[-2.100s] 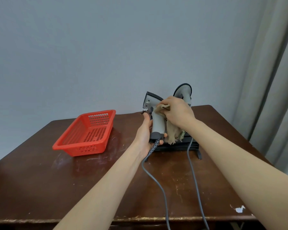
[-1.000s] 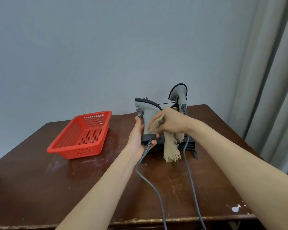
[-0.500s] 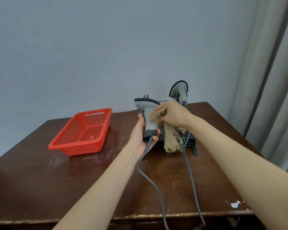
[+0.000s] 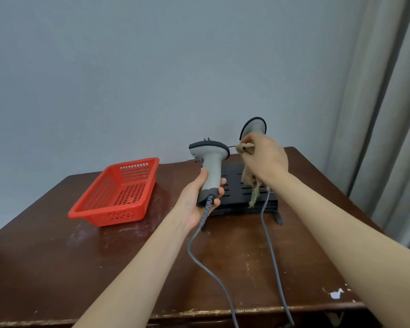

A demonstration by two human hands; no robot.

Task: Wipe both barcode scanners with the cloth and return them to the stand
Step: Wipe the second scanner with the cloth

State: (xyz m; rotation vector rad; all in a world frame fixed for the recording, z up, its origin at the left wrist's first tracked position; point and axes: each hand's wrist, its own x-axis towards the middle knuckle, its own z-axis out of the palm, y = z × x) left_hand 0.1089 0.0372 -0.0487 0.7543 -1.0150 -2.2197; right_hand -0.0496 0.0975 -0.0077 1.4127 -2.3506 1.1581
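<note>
The table (image 4: 57, 268) is bearing the black stand (image 4: 237, 185), with 1 scanner (image 4: 253, 127) standing at its back. The left hand (image 4: 199, 197) is gripping the other scanner (image 4: 211, 166) just before the stand. The right hand (image 4: 263, 159), pinching the cloth (image 4: 247, 178), is now lifting clear of it, so that wipe is probably ending.

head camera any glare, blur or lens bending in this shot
Head view: light is soft and even, only a dull sheen on the table beside the basket; the scanner in the left hand looks sharp, no motion blur; the curtain leans inward at the right edge, likely wide-angle distortion.
</note>
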